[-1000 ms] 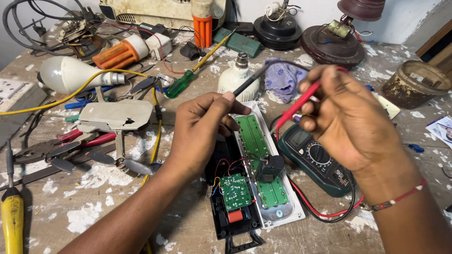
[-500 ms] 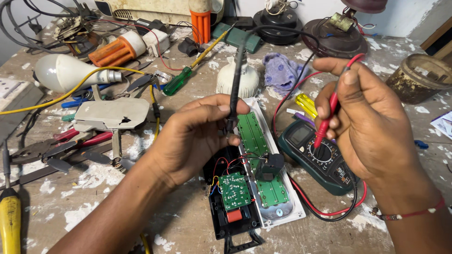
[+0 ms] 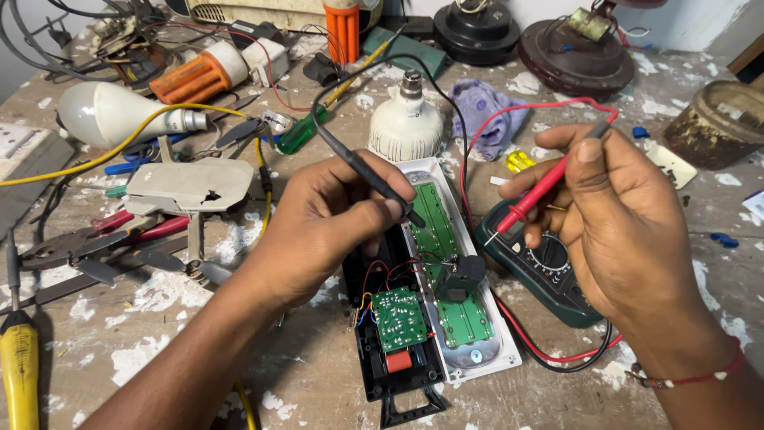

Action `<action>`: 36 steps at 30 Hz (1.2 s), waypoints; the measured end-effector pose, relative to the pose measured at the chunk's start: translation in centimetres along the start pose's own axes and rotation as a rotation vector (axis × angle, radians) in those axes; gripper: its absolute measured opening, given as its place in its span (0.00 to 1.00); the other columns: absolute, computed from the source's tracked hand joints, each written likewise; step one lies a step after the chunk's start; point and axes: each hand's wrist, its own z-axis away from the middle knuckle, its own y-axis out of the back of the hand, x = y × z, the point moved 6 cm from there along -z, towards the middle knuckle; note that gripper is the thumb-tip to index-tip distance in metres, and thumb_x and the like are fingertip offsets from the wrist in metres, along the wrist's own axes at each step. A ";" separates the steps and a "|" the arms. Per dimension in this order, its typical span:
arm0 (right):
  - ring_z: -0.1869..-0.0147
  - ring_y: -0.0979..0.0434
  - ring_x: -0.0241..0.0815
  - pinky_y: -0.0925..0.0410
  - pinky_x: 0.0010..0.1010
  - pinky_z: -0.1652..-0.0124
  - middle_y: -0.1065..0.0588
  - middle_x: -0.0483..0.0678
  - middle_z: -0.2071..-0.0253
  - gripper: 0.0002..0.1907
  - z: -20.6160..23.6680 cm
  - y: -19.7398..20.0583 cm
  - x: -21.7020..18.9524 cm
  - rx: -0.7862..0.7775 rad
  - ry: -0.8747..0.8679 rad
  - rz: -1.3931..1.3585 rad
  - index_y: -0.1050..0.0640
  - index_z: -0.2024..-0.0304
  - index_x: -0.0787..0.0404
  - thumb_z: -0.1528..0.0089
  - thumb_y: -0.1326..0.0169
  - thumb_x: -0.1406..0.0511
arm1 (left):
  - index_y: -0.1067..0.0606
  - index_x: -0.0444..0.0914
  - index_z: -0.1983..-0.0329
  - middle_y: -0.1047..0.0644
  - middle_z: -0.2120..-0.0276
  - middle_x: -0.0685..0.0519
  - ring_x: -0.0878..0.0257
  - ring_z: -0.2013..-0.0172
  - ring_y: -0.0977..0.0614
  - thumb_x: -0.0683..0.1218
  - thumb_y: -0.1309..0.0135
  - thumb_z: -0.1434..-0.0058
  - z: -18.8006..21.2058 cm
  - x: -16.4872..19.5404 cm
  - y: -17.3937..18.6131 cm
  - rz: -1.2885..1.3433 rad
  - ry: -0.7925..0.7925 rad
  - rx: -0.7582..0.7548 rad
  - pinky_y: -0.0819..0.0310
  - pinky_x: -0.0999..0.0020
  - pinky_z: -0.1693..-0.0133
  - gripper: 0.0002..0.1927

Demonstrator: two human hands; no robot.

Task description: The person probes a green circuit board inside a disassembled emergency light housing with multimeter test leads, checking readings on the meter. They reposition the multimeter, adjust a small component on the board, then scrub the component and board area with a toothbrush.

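Observation:
My left hand (image 3: 326,227) grips a black test probe (image 3: 374,179), its tip down by the long green board (image 3: 450,263) in an opened white casing. My right hand (image 3: 613,215) pinches a red test probe (image 3: 537,195), its metal tip hanging over the dark green multimeter (image 3: 537,267) that lies under my palm. A smaller green circuit board (image 3: 395,318) sits in the black housing (image 3: 398,366) beside the white casing. Red and black leads loop from the meter round the work.
A white bulb base (image 3: 407,123) and a purple cloth (image 3: 485,107) lie behind the work. Pliers (image 3: 95,247), a grey metal part (image 3: 187,185), a large white bulb (image 3: 111,115), screwdrivers (image 3: 16,362) and orange parts crowd the left side. Two dark round bases (image 3: 569,52) stand at the back right.
Both hands have drawn apart: the red probe has swung right and now hangs over the meter, and the black probe tilted down onto the long green board.

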 end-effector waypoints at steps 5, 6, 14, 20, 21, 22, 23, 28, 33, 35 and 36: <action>0.73 0.32 0.31 0.37 0.21 0.75 0.26 0.50 0.68 0.20 1.1 0.1 -0.4 0.056 0.181 0.040 0.31 0.41 0.67 0.24 0.56 0.57 | 0.21 0.35 0.56 0.23 0.69 0.54 0.69 0.75 0.26 0.42 0.47 0.38 0.0 -0.4 0.4 -0.016 0.045 0.063 0.32 0.74 0.72 0.10; 0.73 0.34 0.29 0.38 0.19 0.75 0.27 0.49 0.69 0.21 1.2 0.0 -0.4 0.060 0.205 0.035 0.31 0.39 0.67 0.25 0.55 0.57 | 0.21 0.35 0.56 0.22 0.70 0.54 0.68 0.76 0.26 0.43 0.47 0.36 0.0 -0.5 0.5 -0.010 0.062 0.072 0.32 0.74 0.72 0.10; 0.64 0.33 0.27 0.37 0.19 0.63 0.30 0.41 0.67 0.24 2.1 -0.2 -1.0 -0.010 0.365 0.147 0.32 0.28 0.66 0.20 0.56 0.58 | 0.21 0.32 0.53 0.21 0.69 0.54 0.67 0.75 0.24 0.52 0.48 0.32 0.1 -0.7 -0.8 -0.054 0.111 0.128 0.29 0.71 0.71 0.18; 0.71 0.41 0.26 0.43 0.17 0.73 0.31 0.38 0.64 0.27 2.2 -0.3 -0.3 -0.053 0.146 0.054 0.36 0.26 0.60 0.27 0.55 0.60 | 0.21 0.32 0.44 0.22 0.68 0.55 0.66 0.73 0.22 0.47 0.43 0.35 0.8 -0.1 -1.7 -0.030 0.076 0.161 0.26 0.71 0.69 0.19; 0.70 0.40 0.26 0.41 0.18 0.71 0.30 0.38 0.64 0.26 2.1 -0.3 -0.2 -0.045 0.140 0.093 0.35 0.28 0.60 0.27 0.55 0.60 | 0.21 0.32 0.44 0.22 0.68 0.55 0.66 0.73 0.22 0.47 0.43 0.35 0.9 0.0 -1.8 -0.033 0.072 0.166 0.26 0.72 0.68 0.19; 0.68 0.39 0.27 0.40 0.19 0.70 0.30 0.38 0.63 0.25 2.0 -0.2 -0.2 -0.039 0.136 0.131 0.34 0.29 0.60 0.28 0.54 0.61 | 0.21 0.32 0.43 0.23 0.68 0.55 0.66 0.73 0.22 0.47 0.43 0.34 0.9 0.1 -1.9 -0.037 0.066 0.174 0.26 0.72 0.68 0.19; 0.64 0.37 0.27 0.38 0.19 0.64 0.30 0.38 0.61 0.24 2.1 -0.3 -0.5 -0.064 0.189 0.146 0.33 0.30 0.61 0.27 0.55 0.61 | 0.21 0.32 0.43 0.22 0.67 0.55 0.67 0.72 0.22 0.46 0.43 0.35 0.9 0.3 -2.0 -0.062 0.050 0.181 0.26 0.72 0.68 0.19; 0.57 0.33 0.27 0.35 0.19 0.57 0.28 0.39 0.60 0.19 2.0 -0.7 -0.5 -0.109 0.244 0.154 0.29 0.35 0.64 0.25 0.54 0.63 | 0.23 0.31 0.47 0.18 0.63 0.50 0.65 0.68 0.20 0.42 0.40 0.39 1.0 1.1 -2.2 -0.090 -0.013 0.206 0.22 0.69 0.67 0.18; 0.61 0.30 0.28 0.33 0.20 0.62 0.24 0.41 0.61 0.18 1.8 -0.4 0.0 -0.054 0.183 0.136 0.28 0.37 0.64 0.28 0.51 0.64 | 0.23 0.31 0.49 0.17 0.60 0.47 0.64 0.64 0.16 0.41 0.41 0.38 0.9 1.2 -2.1 -0.003 -0.021 0.161 0.18 0.67 0.61 0.15; 0.62 0.29 0.28 0.32 0.21 0.65 0.24 0.41 0.60 0.18 1.8 -0.4 0.1 -0.058 0.158 0.117 0.28 0.38 0.64 0.29 0.51 0.64 | 0.22 0.31 0.49 0.17 0.60 0.47 0.64 0.64 0.16 0.41 0.41 0.38 1.1 1.1 -2.1 -0.008 -0.007 0.158 0.18 0.68 0.61 0.15; 0.62 0.28 0.29 0.32 0.21 0.65 0.24 0.42 0.60 0.18 1.8 -0.4 0.1 -0.059 0.161 0.118 0.28 0.38 0.65 0.29 0.51 0.64 | 0.22 0.31 0.49 0.17 0.60 0.47 0.64 0.65 0.16 0.41 0.41 0.38 1.1 1.0 -2.1 -0.018 0.002 0.161 0.18 0.68 0.61 0.15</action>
